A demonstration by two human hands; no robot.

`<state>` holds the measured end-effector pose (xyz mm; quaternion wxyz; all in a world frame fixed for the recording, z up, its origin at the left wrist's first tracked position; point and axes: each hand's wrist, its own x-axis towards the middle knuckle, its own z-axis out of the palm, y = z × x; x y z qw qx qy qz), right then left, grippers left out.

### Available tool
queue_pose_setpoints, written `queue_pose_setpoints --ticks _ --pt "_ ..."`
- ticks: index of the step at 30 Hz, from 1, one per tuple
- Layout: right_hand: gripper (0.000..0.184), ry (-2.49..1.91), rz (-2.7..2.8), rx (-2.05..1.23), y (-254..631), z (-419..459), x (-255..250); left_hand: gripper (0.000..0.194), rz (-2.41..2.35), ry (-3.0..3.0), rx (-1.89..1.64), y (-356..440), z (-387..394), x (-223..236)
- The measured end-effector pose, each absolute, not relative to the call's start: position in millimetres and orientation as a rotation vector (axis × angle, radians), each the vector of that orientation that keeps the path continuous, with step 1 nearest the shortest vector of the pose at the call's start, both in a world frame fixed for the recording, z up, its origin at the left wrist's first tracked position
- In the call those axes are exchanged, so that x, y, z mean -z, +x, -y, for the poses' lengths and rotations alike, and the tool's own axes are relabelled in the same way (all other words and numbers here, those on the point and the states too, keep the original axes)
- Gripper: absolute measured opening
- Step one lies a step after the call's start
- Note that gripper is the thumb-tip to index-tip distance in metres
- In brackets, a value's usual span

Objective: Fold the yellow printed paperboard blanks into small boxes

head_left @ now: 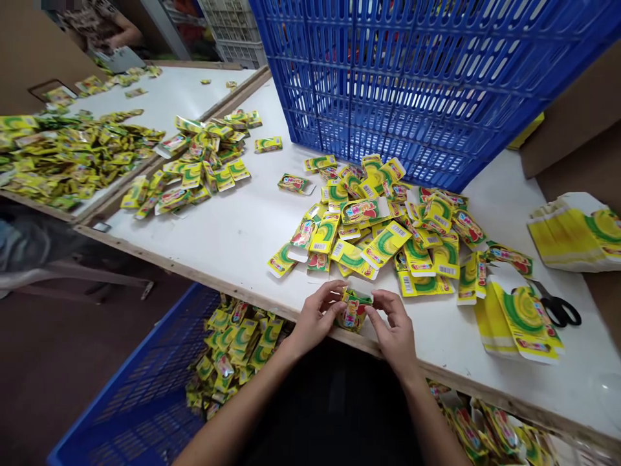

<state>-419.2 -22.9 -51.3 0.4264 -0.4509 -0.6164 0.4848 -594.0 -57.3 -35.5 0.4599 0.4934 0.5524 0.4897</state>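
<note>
You have a small yellow, green and red cardboard carton (353, 316) upright between your hands, right at the near edge of the white worktop (233, 226), roughly midway along the part in front of you. Your left hand (314, 323) pinches its left side, thumb towards the front and fingers curled around by the upper rim; your right hand (395, 323) has the thumb on the right side and the forefinger close to the top corner. Both are drawn in narrow on the carton, neither spread wide. Its upper end looks open, with something green showing in the mouth; whether that is a packet or the inside of a flap, you cannot tell from here.

The step in hand, I would judge, is work on that open end: settling what is inside or bringing the flaps over. The next move would call for a light, steady grip from your left hand on the thin card, leaving your right thumb free to press the top without crushing the sides.

Just beyond your fingers, towards the back edge, lies a loose pile of yellow cardboard cartons (388, 241); leave room before it. Well to your right, black-handled scissors (560, 309) lie near the worktop's right edge.
</note>
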Motion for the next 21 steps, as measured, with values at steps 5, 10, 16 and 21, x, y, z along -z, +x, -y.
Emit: queue_pose_setpoints --ticks 5,10,16,21 --pt "0.019 -1.058 1.712 -1.183 -422.6 16.0 42.3 0.02 -1.363 1.405 -1.137 -601.8 53.8 26.5" --pt "0.015 -1.072 1.663 -1.053 -432.4 16.9 42.4 0.015 -1.419 1.468 -1.191 -602.8 48.8 22.7" --pt "0.025 -1.073 1.6 -1.022 -432.5 24.0 48.1 0.023 -1.356 1.28 -1.376 -598.2 51.3 31.4" --pt "0.016 -0.98 1.754 -0.964 -426.1 21.9 44.6 0.025 -1.31 1.335 -1.346 -599.8 56.5 28.8"
